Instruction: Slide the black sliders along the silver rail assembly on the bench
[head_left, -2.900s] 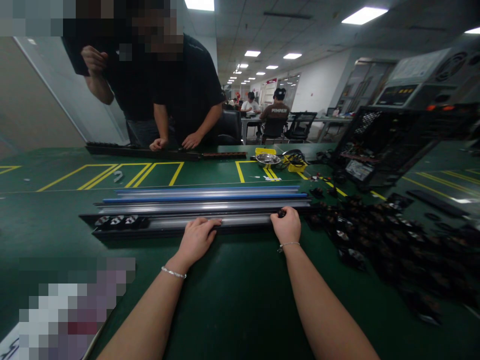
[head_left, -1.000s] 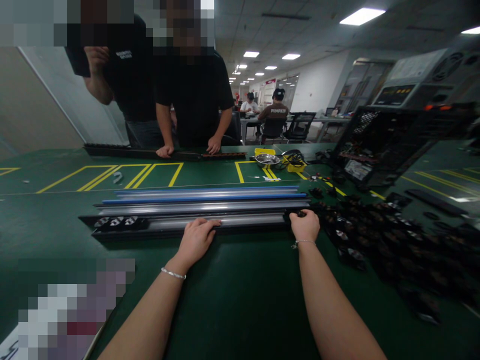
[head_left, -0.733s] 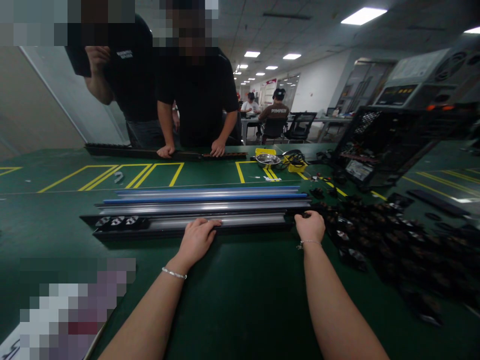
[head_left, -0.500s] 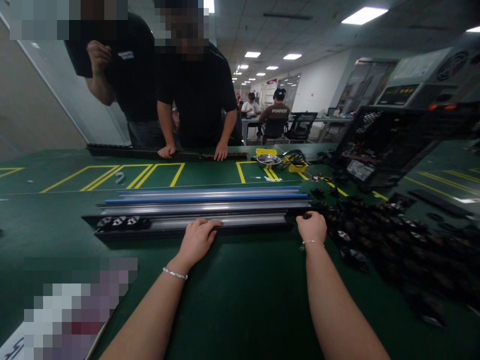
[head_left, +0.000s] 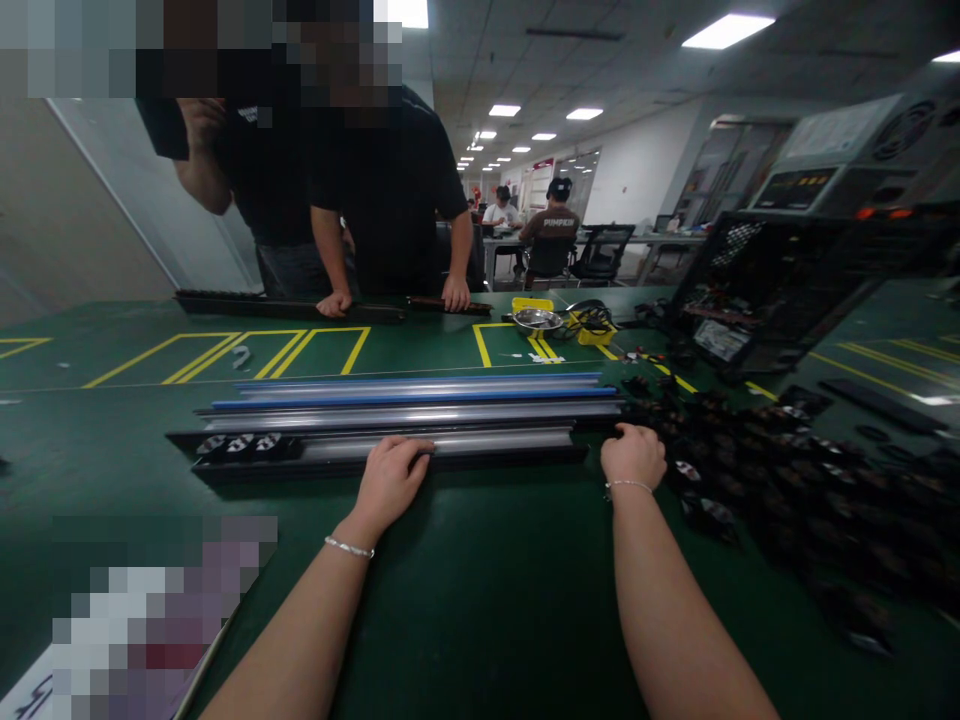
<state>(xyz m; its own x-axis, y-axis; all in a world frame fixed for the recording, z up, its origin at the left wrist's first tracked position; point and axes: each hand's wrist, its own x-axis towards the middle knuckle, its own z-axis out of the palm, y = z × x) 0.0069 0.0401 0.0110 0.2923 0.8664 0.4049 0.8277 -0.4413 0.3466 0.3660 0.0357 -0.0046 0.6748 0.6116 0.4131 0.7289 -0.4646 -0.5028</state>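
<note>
A long black rail (head_left: 480,455) lies across the green table, with a few small black-and-white parts (head_left: 232,443) seated at its left end. My left hand (head_left: 390,475) rests on the rail's middle, fingers curled over its near edge. My right hand (head_left: 634,455) sits just past the rail's right end, fingers curled at the edge of a heap of small black parts (head_left: 765,470); what it holds is hidden. Behind the rail lie several silver and blue-edged rails (head_left: 420,400).
Two people in black shirts lean on another long black rail (head_left: 292,308) at the table's far side. A metal bowl (head_left: 535,319) and yellow box (head_left: 531,303) stand at the back centre. A black mesh crate (head_left: 780,290) sits at the right. Yellow lines (head_left: 300,350) mark the mat.
My right hand has slid rightward along the rail, from about three quarters along it to beyond its end by the parts heap. My left hand has stayed put. The people opposite have shifted.
</note>
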